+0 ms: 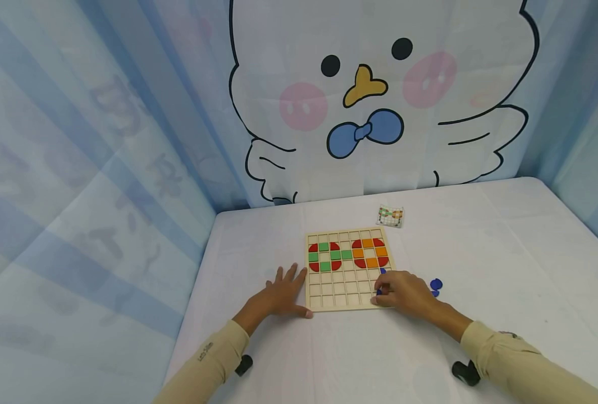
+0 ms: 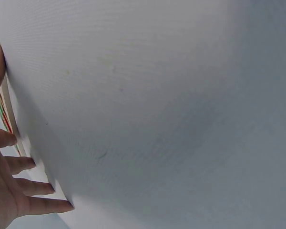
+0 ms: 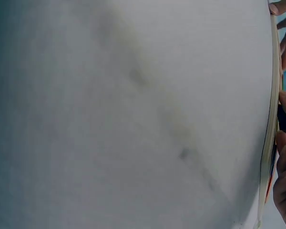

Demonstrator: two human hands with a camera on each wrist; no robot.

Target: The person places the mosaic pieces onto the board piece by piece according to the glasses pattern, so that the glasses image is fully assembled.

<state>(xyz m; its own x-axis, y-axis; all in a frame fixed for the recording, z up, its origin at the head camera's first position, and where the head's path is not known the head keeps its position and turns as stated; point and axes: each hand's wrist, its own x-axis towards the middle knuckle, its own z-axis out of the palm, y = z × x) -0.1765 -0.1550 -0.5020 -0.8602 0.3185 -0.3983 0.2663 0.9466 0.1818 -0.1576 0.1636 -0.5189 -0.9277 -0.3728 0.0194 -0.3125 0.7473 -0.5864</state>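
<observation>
A wooden grid board lies on the white table, with red, green and orange pieces set in its upper cells. My left hand rests flat at the board's left edge, fingers spread, with thumb and index finger by the frame. Over the lower right cells, my right hand pinches a small blue piece between thumb and finger. Another blue piece sits in a cell just above those fingertips. The right hand partly covers the board's lower right corner.
A few loose blue pieces lie on the table right of the board. Behind the board is a small printed pattern card. A curtain with a cartoon figure hangs along the table's far edge.
</observation>
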